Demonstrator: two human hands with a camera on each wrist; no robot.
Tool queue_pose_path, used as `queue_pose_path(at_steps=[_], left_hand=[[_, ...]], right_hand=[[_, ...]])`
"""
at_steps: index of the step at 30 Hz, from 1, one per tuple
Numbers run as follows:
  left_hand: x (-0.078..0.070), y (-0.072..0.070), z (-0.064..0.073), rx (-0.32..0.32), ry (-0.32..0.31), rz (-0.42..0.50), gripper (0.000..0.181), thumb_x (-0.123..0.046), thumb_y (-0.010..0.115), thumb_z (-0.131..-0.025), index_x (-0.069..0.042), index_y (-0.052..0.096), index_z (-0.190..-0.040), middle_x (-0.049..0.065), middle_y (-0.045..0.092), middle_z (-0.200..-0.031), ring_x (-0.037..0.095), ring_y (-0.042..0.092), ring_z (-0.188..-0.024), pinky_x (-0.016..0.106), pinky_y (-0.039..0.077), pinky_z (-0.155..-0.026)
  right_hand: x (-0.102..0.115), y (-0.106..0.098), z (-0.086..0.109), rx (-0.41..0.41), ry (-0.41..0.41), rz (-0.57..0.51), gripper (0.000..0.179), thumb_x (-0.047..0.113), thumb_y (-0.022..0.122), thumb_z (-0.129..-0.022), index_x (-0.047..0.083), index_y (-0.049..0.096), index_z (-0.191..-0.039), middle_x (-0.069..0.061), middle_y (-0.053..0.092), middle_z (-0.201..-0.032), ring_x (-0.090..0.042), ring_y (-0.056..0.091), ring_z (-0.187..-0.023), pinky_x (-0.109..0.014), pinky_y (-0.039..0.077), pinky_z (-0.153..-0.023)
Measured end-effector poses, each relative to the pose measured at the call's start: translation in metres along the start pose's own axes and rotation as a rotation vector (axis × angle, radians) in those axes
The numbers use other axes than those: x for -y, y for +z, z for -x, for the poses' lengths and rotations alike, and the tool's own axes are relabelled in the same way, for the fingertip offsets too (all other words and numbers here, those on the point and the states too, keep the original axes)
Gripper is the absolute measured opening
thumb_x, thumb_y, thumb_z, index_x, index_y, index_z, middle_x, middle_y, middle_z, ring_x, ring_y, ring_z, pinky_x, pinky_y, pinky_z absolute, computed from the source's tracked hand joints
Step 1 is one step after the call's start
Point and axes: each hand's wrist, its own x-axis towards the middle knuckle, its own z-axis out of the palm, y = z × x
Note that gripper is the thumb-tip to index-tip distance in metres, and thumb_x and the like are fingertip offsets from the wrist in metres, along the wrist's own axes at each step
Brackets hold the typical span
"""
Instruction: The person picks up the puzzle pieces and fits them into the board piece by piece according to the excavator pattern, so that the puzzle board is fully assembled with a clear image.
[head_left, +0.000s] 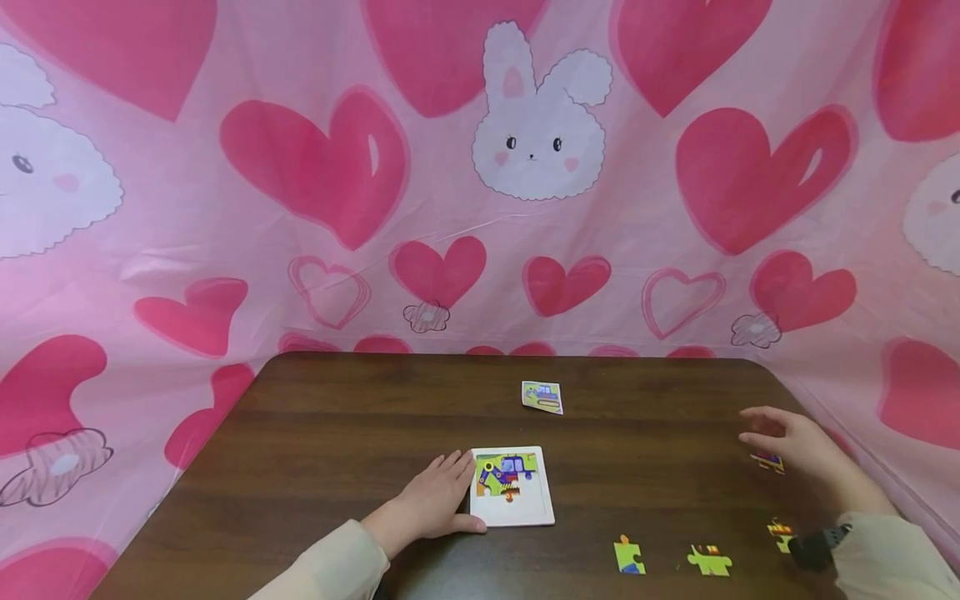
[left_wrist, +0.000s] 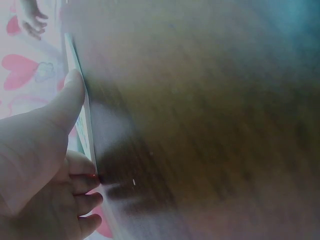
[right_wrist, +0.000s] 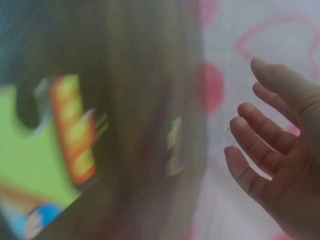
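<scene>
My left hand (head_left: 431, 506) rests against the left edge of a white puzzle tray (head_left: 521, 517), fingers straight and thumb at the near corner. In the left wrist view, the hand (left_wrist: 45, 150) lies along the tray's rim. Joined pieces showing a blue excavator (head_left: 498, 473) fill the tray's upper part; its lower part is bare white. At the right, my right hand (head_left: 798, 442) hovers with loosely bent fingers over a puzzle piece (head_left: 770, 462), partly hidden beneath it. The right wrist view shows nothing between this hand's (right_wrist: 272, 150) fingers and thumb.
Nearer the front lie a green piece with a blue corner (head_left: 629, 557), another green piece (head_left: 709, 561), and a piece (head_left: 781, 534) by the right wrist strap. A small excavator picture card (head_left: 542, 397) lies behind the tray. Pink heart-patterned cloth (head_left: 450, 208) hangs round the table.
</scene>
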Motion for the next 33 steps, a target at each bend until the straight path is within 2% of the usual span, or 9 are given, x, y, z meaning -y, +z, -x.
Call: queue_pose_path(at_steps=[3, 7, 9, 12, 19, 33], left_hand=[[0.000, 0.000, 0.000, 0.005, -0.003, 0.006, 0.088, -0.063, 0.055, -0.079, 0.002, 0.040, -0.137, 0.017, 0.035, -0.142, 0.030, 0.033, -0.129, 0.041, 0.028, -0.104], [0.000, 0.001, -0.001, 0.010, -0.005, 0.012, 0.088, -0.063, 0.055, -0.079, 0.002, 0.040, -0.137, 0.016, 0.035, -0.143, 0.030, 0.033, -0.129, 0.042, 0.028, -0.104], [0.000, 0.001, -0.001, 0.009, -0.005, 0.013, 0.088, -0.063, 0.055, -0.079, 0.002, 0.040, -0.137, 0.016, 0.035, -0.142, 0.030, 0.033, -0.129, 0.042, 0.028, -0.104], [0.000, 0.001, -0.001, 0.010, -0.008, 0.012, 0.088, -0.063, 0.055, -0.079, 0.002, 0.040, -0.137, 0.016, 0.035, -0.143, 0.030, 0.033, -0.129, 0.041, 0.028, -0.104], [0.001, 0.002, -0.001, 0.000, -0.003, -0.002, 0.088, -0.063, 0.054, -0.080, 0.002, 0.040, -0.137, 0.017, 0.035, -0.143, 0.030, 0.033, -0.129, 0.041, 0.028, -0.104], [0.002, 0.003, -0.003, 0.009, -0.004, -0.009, 0.088, -0.064, 0.054, -0.079, 0.001, 0.040, -0.137, 0.016, 0.035, -0.143, 0.029, 0.033, -0.130, 0.041, 0.028, -0.104]], right_hand=[[-0.019, 0.000, 0.005, 0.025, 0.055, 0.045, 0.042, 0.018, 0.069, -0.083, -0.012, 0.055, -0.110, -0.013, 0.061, -0.087, -0.009, 0.054, -0.071, -0.024, 0.046, -0.059], [-0.042, -0.001, 0.011, 0.026, 0.076, 0.106, 0.041, 0.018, 0.070, -0.081, -0.013, 0.057, -0.105, -0.022, 0.061, -0.089, -0.023, 0.058, -0.076, -0.027, 0.047, -0.059], [-0.050, -0.002, 0.014, 0.025, 0.072, 0.130, 0.040, 0.018, 0.071, -0.080, -0.013, 0.058, -0.103, -0.024, 0.061, -0.090, -0.025, 0.058, -0.078, -0.028, 0.047, -0.060], [-0.059, -0.002, 0.016, 0.026, 0.065, 0.165, 0.039, 0.018, 0.072, -0.079, -0.012, 0.059, -0.101, -0.018, 0.062, -0.085, -0.018, 0.056, -0.074, -0.030, 0.045, -0.060], [-0.060, -0.004, 0.017, 0.049, 0.046, 0.210, 0.029, 0.017, 0.072, -0.077, -0.006, 0.062, -0.092, -0.013, 0.061, -0.082, -0.015, 0.052, -0.071, -0.039, 0.043, -0.063], [-0.056, -0.004, 0.019, 0.045, 0.049, 0.206, 0.021, 0.014, 0.072, -0.077, -0.001, 0.060, -0.083, -0.009, 0.061, -0.078, -0.005, 0.050, -0.066, -0.031, 0.042, -0.060]])
